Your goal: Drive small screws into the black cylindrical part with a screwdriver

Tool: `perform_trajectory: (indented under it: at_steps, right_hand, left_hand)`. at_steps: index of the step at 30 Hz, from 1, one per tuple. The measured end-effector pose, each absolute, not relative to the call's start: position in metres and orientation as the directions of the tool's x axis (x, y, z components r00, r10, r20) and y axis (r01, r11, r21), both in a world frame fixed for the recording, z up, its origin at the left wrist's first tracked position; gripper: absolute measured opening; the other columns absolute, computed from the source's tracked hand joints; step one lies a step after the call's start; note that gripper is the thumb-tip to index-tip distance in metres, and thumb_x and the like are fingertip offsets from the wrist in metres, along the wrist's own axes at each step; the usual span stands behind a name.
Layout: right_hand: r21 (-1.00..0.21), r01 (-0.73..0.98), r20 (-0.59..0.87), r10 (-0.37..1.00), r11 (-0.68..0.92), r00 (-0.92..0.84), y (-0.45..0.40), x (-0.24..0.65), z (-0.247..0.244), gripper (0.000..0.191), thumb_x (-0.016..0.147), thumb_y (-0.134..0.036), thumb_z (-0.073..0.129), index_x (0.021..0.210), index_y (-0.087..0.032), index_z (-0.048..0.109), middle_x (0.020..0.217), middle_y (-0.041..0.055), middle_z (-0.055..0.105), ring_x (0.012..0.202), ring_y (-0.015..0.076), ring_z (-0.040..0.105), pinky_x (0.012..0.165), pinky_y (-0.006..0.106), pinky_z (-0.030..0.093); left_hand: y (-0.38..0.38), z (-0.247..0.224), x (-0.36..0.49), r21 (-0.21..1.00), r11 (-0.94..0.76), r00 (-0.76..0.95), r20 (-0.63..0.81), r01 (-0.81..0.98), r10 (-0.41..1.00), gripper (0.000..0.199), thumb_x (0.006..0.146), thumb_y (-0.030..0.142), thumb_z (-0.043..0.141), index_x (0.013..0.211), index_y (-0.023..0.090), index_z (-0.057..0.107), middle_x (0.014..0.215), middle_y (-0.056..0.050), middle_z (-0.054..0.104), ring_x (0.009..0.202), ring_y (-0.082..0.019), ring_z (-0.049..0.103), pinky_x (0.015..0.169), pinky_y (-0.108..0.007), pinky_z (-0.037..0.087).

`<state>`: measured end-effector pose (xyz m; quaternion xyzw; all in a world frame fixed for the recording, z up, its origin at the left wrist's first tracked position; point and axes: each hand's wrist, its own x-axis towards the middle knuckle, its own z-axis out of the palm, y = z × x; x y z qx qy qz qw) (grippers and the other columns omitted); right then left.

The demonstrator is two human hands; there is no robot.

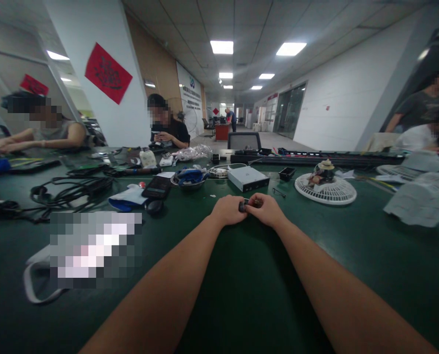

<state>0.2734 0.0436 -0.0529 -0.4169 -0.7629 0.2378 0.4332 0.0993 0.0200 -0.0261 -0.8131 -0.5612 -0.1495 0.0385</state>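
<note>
My left hand (230,210) and my right hand (268,210) meet over the green table, fingers closed around a small dark part (243,207). Its kind is too small to make out, and my fingers cover much of it. Just beyond my hands lies a flat silver box with a black front (248,178). A short black cable piece (278,192) rests to the right of it, near a small black open-topped box (287,173).
On the right are a white fan grille with a motor (326,191) and a pale plastic housing (422,199). To the left lie a bowl with blue material (190,178), a dark phone-like device (156,188), a black mouse-like object (155,207) and black cables (72,189). Several people sit around.
</note>
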Motion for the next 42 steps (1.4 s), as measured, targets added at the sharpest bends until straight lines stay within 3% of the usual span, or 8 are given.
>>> perform_trajectory:
  at_steps: [4, 7, 11, 13, 18, 26, 35, 42]
  right_hand:
    - [-0.809, 0.331, 0.420, 0.872, 0.486, -0.252, 0.046, 0.273, -0.052, 0.010, 0.073, -0.030, 0.068, 0.075, -0.020, 0.067, 0.070, -0.0002, 0.068, 0.065, 0.0166, 0.062, 0.063, 0.027, 0.048]
    - [-0.867, 0.260, 0.381, 0.902, 0.425, -0.205, 0.052, 0.275, -0.053, 0.017, 0.081, -0.034, 0.057, 0.077, -0.020, 0.065, 0.065, -0.0005, 0.062, 0.058, 0.0154, 0.059, 0.054, 0.026, 0.047]
    - [-0.922, 0.172, 0.336, 0.938, 0.346, -0.084, 0.058, 0.278, -0.055, 0.029, 0.086, -0.038, 0.046, 0.106, -0.021, 0.058, 0.062, -0.0040, 0.057, 0.049, 0.0148, 0.056, 0.044, 0.025, 0.045]
    - [-0.935, 0.143, 0.319, 0.946, 0.325, -0.063, 0.059, 0.279, -0.056, 0.033, 0.082, -0.035, 0.049, 0.110, -0.020, 0.057, 0.061, -0.0047, 0.057, 0.047, 0.0143, 0.056, 0.043, 0.025, 0.045]
    - [-0.935, 0.140, 0.317, 0.945, 0.325, -0.077, 0.058, 0.279, -0.056, 0.026, 0.075, -0.032, 0.057, 0.094, -0.017, 0.066, 0.057, -0.0032, 0.056, 0.045, 0.0130, 0.052, 0.042, 0.024, 0.040]
    - [-0.900, 0.247, 0.367, 0.930, 0.360, -0.018, 0.061, 0.281, -0.057, 0.041, 0.074, -0.041, 0.067, 0.106, -0.016, 0.073, 0.083, 0.0071, 0.074, 0.065, 0.0196, 0.063, 0.060, 0.031, 0.049]
    - [-0.838, 0.393, 0.406, 0.914, 0.378, -0.013, 0.054, 0.282, -0.049, 0.039, 0.082, -0.051, 0.061, 0.082, -0.016, 0.079, 0.063, 0.0035, 0.069, 0.059, 0.0199, 0.061, 0.056, 0.029, 0.042]
    - [-0.761, 0.522, 0.473, 0.880, 0.385, 0.041, 0.043, 0.279, -0.046, 0.026, 0.074, -0.038, 0.065, 0.062, -0.017, 0.074, 0.054, 0.0022, 0.065, 0.055, 0.0191, 0.060, 0.054, 0.028, 0.037]
  left_hand:
    - [0.020, -0.027, 0.099, 0.123, -0.346, 0.299, 0.295, 0.930, 0.907, 0.029, 0.081, 0.048, 0.059, 0.093, 0.025, 0.071, 0.090, -0.007, 0.075, 0.087, -0.027, 0.071, 0.074, -0.033, 0.054]
    - [0.022, -0.029, 0.098, 0.150, -0.303, 0.240, 0.336, 0.941, 0.911, 0.036, 0.083, 0.057, 0.056, 0.091, 0.025, 0.071, 0.087, -0.007, 0.074, 0.085, -0.027, 0.071, 0.073, -0.034, 0.054]
    - [0.024, -0.030, 0.097, 0.181, -0.221, 0.137, 0.387, 0.958, 0.912, 0.046, 0.085, 0.065, 0.050, 0.090, 0.024, 0.071, 0.087, -0.008, 0.074, 0.084, -0.027, 0.070, 0.073, -0.034, 0.054]
    - [0.024, -0.030, 0.097, 0.201, -0.188, 0.096, 0.392, 0.961, 0.915, 0.048, 0.085, 0.066, 0.050, 0.092, 0.023, 0.072, 0.090, -0.009, 0.074, 0.086, -0.026, 0.070, 0.075, -0.034, 0.054]
    - [0.025, -0.030, 0.098, 0.229, -0.138, 0.043, 0.379, 0.964, 0.924, 0.050, 0.086, 0.066, 0.048, 0.091, 0.022, 0.071, 0.092, -0.009, 0.074, 0.089, -0.026, 0.069, 0.076, -0.033, 0.053]
    - [0.031, -0.035, 0.094, 0.224, -0.150, 0.060, 0.365, 0.963, 0.929, 0.039, 0.092, 0.051, 0.043, 0.087, 0.023, 0.070, 0.089, -0.007, 0.074, 0.082, -0.023, 0.068, 0.074, -0.032, 0.051]
    - [0.033, -0.035, 0.094, 0.228, -0.130, 0.048, 0.335, 0.965, 0.941, 0.041, 0.087, 0.058, 0.049, 0.089, 0.023, 0.071, 0.091, -0.008, 0.074, 0.086, -0.025, 0.069, 0.077, -0.034, 0.053]
    - [0.035, -0.036, 0.092, 0.251, -0.021, -0.064, 0.325, 0.968, 0.944, 0.034, 0.086, 0.052, 0.054, 0.094, 0.024, 0.072, 0.096, -0.009, 0.074, 0.091, -0.026, 0.069, 0.079, -0.034, 0.055]
